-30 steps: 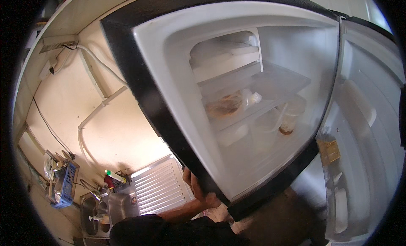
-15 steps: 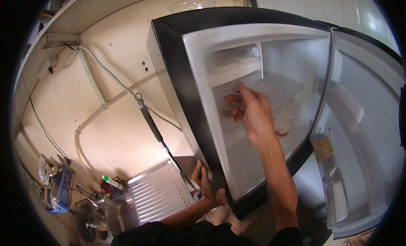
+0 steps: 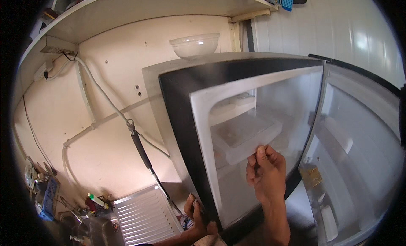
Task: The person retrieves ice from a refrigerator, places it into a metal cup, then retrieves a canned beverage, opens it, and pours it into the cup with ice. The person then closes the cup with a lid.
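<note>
The small black-framed fridge [image 3: 177,119] stands with its door [image 3: 359,132] swung wide to the right. Inside, a frosted translucent drawer [image 3: 241,144] juts forward below the white compartment [image 3: 232,108] at the top. My right hand [image 3: 269,170] pinches the drawer's front edge between thumb and fingers; what lies in the drawer is too blurred to name. My left hand [image 3: 196,216] is low by the fridge's left front edge, its fingers stretched and apart, holding nothing.
A clear glass bowl [image 3: 195,45] sits on the fridge, under a long shelf [image 3: 148,11]. To the left are a ribbed steel drainboard [image 3: 146,216], a sink [image 3: 101,231] and a green-capped bottle [image 3: 98,201]. A black-handled pole [image 3: 141,148] leans by the wall.
My right hand has gone from hovering empty in the fridge to gripping the drawer, which now sticks out toward me. The view has tilted up, bringing the bowl and shelf into sight.
</note>
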A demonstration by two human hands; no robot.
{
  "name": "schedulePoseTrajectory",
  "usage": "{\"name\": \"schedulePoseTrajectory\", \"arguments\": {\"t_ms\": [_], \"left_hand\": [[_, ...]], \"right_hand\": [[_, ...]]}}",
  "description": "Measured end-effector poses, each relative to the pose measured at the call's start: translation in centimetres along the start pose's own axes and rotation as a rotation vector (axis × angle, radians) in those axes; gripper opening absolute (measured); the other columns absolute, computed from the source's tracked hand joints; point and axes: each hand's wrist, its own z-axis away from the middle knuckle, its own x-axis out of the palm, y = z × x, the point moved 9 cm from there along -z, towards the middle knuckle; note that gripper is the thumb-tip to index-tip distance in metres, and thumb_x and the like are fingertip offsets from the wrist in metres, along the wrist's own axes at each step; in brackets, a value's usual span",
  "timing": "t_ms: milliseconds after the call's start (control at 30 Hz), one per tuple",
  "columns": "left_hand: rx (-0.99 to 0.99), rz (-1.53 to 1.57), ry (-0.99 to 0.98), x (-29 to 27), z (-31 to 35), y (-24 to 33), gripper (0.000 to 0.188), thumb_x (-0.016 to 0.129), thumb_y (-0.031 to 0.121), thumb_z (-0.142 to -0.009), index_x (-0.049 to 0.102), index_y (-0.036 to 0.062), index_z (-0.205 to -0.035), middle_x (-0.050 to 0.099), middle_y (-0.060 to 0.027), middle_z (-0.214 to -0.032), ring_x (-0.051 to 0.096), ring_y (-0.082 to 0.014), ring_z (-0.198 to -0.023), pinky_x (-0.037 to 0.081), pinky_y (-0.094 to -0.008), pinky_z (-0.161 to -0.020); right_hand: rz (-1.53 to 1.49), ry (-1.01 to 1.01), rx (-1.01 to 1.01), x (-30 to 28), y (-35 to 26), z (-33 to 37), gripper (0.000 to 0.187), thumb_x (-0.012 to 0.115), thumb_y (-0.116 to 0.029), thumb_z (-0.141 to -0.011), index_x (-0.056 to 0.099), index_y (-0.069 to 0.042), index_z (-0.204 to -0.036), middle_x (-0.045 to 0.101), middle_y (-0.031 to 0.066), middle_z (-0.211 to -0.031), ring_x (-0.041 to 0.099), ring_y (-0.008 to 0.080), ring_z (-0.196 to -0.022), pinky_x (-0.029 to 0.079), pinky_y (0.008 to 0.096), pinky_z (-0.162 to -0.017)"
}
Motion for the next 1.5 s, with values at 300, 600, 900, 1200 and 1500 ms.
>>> {"name": "schedulePoseTrajectory", "arguments": {"t_ms": [300,600,900,1200,1500], "left_hand": [[0.047,-0.009,0.08,0.6,0.1,1.1,0.07,0.033,0.041,-0.097,0.027,-0.0129,-0.141,0.04,-0.0335,-0.139,0.04,-0.0458,-0.131,0.029,-0.0561,-0.108],[0.072,-0.039,0.092,0.8,-0.3,1.0,0.069,0.034,0.041,-0.096,0.03,-0.0132,-0.138,0.042,-0.0341,-0.136,0.042,-0.0452,-0.128,0.032,-0.0554,-0.106],[0.082,-0.035,0.112,0.6,-0.4,1.2,0.067,0.035,0.04,-0.095,0.033,-0.0134,-0.136,0.044,-0.0347,-0.133,0.044,-0.0446,-0.125,0.035,-0.0548,-0.104],[0.123,-0.041,0.155,-0.1,-0.5,1.3,0.066,0.037,0.04,-0.094,0.036,-0.0137,-0.133,0.046,-0.0353,-0.129,0.046,-0.0441,-0.122,0.038,-0.0541,-0.102],[-0.008,0.043,0.278,0.1,0.1,0.4,0.066,0.033,0.042,-0.095,0.038,-0.0125,-0.133,0.047,-0.0351,-0.128,0.048,-0.0426,-0.121,0.039,-0.0537,-0.102]], "right_hand": [[-0.028,-0.072,-0.072,-0.4,0.0,-0.2,0.022,0.054,-0.02,-0.101,0.058,-0.001,-0.091,0.062,0.0087,-0.075,0.054,0.0167,-0.05,0.043,0.0306,-0.042],[-0.081,-0.127,-0.03,-0.1,0.5,-1.0,0.025,0.057,-0.023,-0.1,0.059,0.001,-0.092,0.064,0.0108,-0.077,0.057,0.017,-0.05,0.045,0.0311,-0.04],[-0.048,0.101,-0.037,-0.4,-0.3,-0.9,0.028,0.067,-0.025,-0.093,0.06,-0.002,-0.078,0.059,0.0081,-0.061,0.049,0.0145,-0.038,0.037,0.0292,-0.031],[-0.122,0.319,-0.171,-3.2,-4.8,2.6,0.027,0.068,-0.019,-0.089,0.058,-0.003,-0.069,0.053,0.0024,-0.052,0.044,0.0088,-0.036,0.032,0.0225,-0.032],[-0.065,0.456,-0.134,-4.4,-4.0,4.2,0.026,0.066,-0.021,-0.088,0.056,-0.005,-0.07,0.049,0.0,-0.05,0.04,0.0084,-0.034,0.027,0.0242,-0.029]]}}
